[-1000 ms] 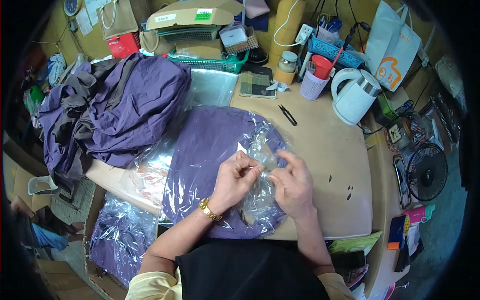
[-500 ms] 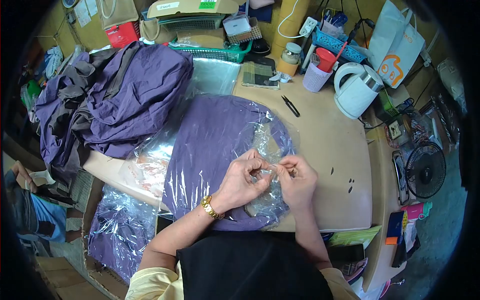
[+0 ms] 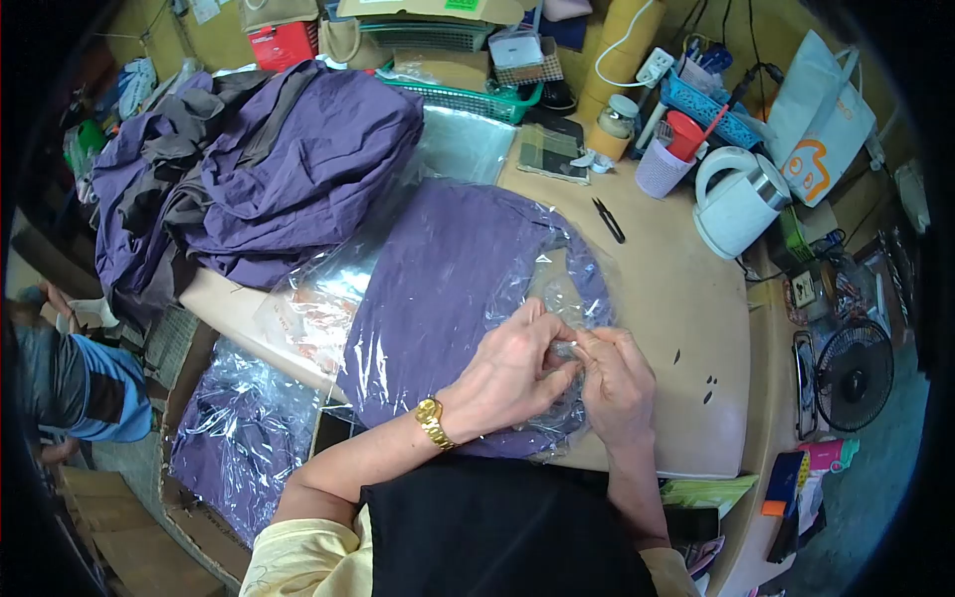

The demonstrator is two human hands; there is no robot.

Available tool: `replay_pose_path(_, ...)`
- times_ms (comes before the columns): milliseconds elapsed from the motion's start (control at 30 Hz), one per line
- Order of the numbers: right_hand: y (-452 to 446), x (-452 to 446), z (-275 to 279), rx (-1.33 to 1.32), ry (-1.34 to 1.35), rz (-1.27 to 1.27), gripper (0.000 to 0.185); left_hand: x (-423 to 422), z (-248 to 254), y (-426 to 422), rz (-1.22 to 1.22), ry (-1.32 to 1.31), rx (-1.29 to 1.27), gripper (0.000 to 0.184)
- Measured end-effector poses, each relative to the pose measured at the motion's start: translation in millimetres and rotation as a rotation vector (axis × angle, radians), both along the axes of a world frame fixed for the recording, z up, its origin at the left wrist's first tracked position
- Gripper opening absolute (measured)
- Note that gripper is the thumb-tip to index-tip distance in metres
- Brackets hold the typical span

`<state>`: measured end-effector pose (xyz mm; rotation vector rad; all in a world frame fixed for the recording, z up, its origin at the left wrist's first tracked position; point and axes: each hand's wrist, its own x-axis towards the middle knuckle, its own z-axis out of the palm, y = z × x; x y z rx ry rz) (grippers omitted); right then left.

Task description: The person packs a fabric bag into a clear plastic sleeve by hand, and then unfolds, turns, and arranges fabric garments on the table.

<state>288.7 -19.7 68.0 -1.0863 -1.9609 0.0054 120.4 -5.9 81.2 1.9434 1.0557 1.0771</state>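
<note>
A purple folded cloth item lies flat on the table inside a clear plastic bag, with a rounded opening in the cloth at its right. My left hand, with a gold watch at the wrist, reaches across the bag. Beside it is my right hand. The thumbs and fingers of both are closed in a pinch on a bunched bit of the clear plastic, and the fingertips almost meet. Exactly how the plastic is folded between them is hidden.
Heaped purple and grey cloth covers the table's left. Black thread snips, a white kettle and a lilac cup are to the right. A carton of bagged purple items stands at lower left, near another person.
The view has shifted, so the table contents appear farther right. My hands have come closer together and now pinch more bunched plastic. At the left, the other person has moved.
</note>
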Motion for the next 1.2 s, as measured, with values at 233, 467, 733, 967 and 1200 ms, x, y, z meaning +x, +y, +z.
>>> replay_pose_path(233, 1.8, -1.3, 2.9, -0.001, -0.033, -0.003, 0.014, 2.9, -8.7, 5.2, 0.082, 0.036, 0.077, 0.02)
replay_pose_path(467, -4.4, 13.4, -2.8, -0.543, 0.204, 0.13, 0.006, 0.9, -22.4, 11.9, -0.007, 0.087, 0.139, 0.019)
replay_pose_path(733, 7.8, 39.9, -27.0, -0.974, 0.902, 0.341, 0.013, 14.1, 4.9, 0.6, -0.237, 0.032, 0.241, 0.042)
replay_pose_path(967, 7.1, 43.3, -20.6, -1.086, 1.159, 0.441, 0.012, 25.2, -15.9, 6.2, -0.034, -0.056, 0.433, 0.021)
replay_pose_path(1200, 12.8, 44.3, -18.8, -1.066, 1.055, 0.449, 0.015, 19.8, -16.2, 18.7, -0.009, 0.019, 0.477, 0.016)
